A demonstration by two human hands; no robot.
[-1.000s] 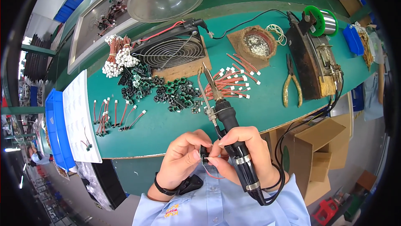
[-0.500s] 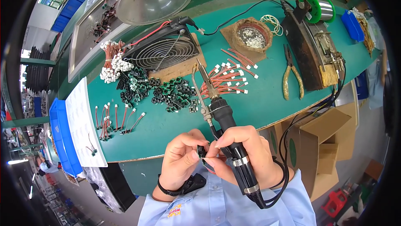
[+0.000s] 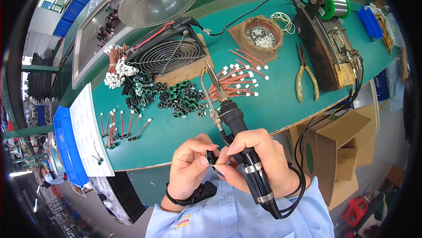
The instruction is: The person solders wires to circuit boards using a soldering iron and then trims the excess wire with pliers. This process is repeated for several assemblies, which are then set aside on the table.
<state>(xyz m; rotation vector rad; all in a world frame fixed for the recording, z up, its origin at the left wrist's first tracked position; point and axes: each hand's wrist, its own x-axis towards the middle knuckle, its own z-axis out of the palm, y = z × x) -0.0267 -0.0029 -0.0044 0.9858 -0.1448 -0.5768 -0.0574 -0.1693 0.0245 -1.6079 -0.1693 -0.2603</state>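
Between the thumb and fingers of my left hand (image 3: 187, 167) is a small black part with a green circuit board (image 3: 211, 157), close in front of my chest. My right hand (image 3: 268, 156) wraps round a black soldering iron (image 3: 233, 119), whose tip points up and away over the bench. A thin metal feed tube (image 3: 207, 93) is clamped alongside the iron. The right thumb and forefinger also pinch a short red-and-black wire lead (image 3: 219, 175) at the part's edge. Fingers hide exactly where lead and board meet.
Loose black-and-green parts (image 3: 180, 99) and red leads with white connectors (image 3: 237, 79) lie beyond my hands, before a fan (image 3: 171, 53). Wired pieces (image 3: 112, 132) are at left. Pliers (image 3: 303, 73), a solder spool (image 3: 334, 3) and a metal-filled dish (image 3: 263, 36) stand right. The iron's cable hangs beside cardboard boxes (image 3: 338, 150).
The whole view has shifted slightly, so the bench things sit a little differently in the picture. Both hands keep their grips, with only slight finger movement around the small part.
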